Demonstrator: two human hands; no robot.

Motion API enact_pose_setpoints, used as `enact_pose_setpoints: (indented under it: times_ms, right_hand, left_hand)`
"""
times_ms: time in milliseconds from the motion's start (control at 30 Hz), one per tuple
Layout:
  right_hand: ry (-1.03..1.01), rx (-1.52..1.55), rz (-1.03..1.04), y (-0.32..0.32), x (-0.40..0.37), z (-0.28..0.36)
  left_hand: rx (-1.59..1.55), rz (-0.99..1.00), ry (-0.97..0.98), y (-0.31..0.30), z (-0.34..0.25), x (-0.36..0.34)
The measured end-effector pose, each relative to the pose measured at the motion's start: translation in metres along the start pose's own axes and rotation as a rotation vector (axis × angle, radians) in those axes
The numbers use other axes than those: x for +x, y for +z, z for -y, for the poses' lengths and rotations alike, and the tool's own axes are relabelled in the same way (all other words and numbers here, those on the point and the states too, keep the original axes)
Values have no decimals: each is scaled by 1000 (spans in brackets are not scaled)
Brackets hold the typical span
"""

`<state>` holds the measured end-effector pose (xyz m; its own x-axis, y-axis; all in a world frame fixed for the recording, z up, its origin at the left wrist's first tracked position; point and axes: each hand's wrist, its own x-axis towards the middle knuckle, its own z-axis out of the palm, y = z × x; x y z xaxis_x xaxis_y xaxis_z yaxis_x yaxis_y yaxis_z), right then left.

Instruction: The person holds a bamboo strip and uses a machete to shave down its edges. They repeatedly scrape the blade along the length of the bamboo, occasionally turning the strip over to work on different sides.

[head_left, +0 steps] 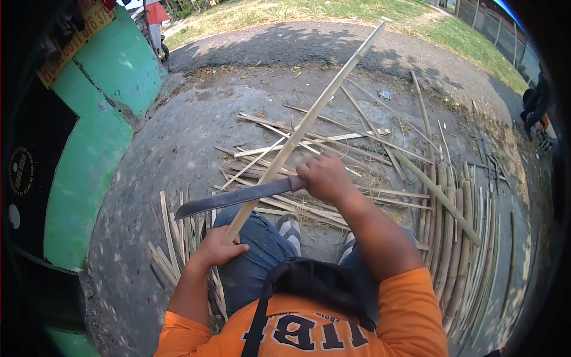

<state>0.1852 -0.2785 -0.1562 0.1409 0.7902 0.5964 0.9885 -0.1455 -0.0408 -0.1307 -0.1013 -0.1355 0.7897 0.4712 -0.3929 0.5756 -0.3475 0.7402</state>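
Note:
My left hand (221,247) is closed round the lower end of a long, pale bamboo strip (309,117), beside my left knee. The strip slants up and away to the right. My right hand (325,176) grips the handle of a machete (235,198), whose dark, broad blade points left and crosses the strip a little above my left hand. Whether the blade's edge touches the strip I cannot tell. Beyond the machete, split bamboo strips (351,156) lie criss-crossed on the ground.
Bamboo poles (455,250) lie in rows at the right, with a greenish pole (437,196) slanting over them. More strips (171,238) are beside my left leg. A green wall (89,178) stands at the left. Another person (537,101) is at the far right.

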Motion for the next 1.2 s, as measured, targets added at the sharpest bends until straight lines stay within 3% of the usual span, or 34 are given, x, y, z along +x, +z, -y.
enact_pose_setpoints:
  times_ms: [67,100,133,200,300,533,633,700,800,967,1200]
  right_hand:
    - [187,-38,-60,3,-10,-39]
    - [369,-15,-137,1,-14,-52]
    - [591,-9,-75,2,-17,-65]
    - [617,-54,-36,5,-23,-65]
    - [526,-62,-42,-1,-21,-57]
    - [14,50,30,8,-5,4]
    - [0,48,6,10,-5,-7]
    - [111,-41,-61,10,-12,-40]
    - [614,-10,-112,-1,-23,-77]
    - [577,-99,-36,-8,-23,-64]
    - [42,37,64,-3,-2,8]
  left_hand:
    - [15,-2,29,0,3,-2]
    - [31,3,37,1,2,-3]
    - [47,5,52,2,-2,-1]
    - [29,32,37,-1,-6,1]
    - [-42,78,2,-8,-9,5]
    - [-52,52,-10,-4,-6,2]
    - [-45,62,-6,-7,-8,1]
    - [-49,66,5,-7,-4,0]
    - [-44,62,24,-7,3,2]
    - [-84,112,25,-10,-1,7]
    - [-113,68,4,-7,-1,5]
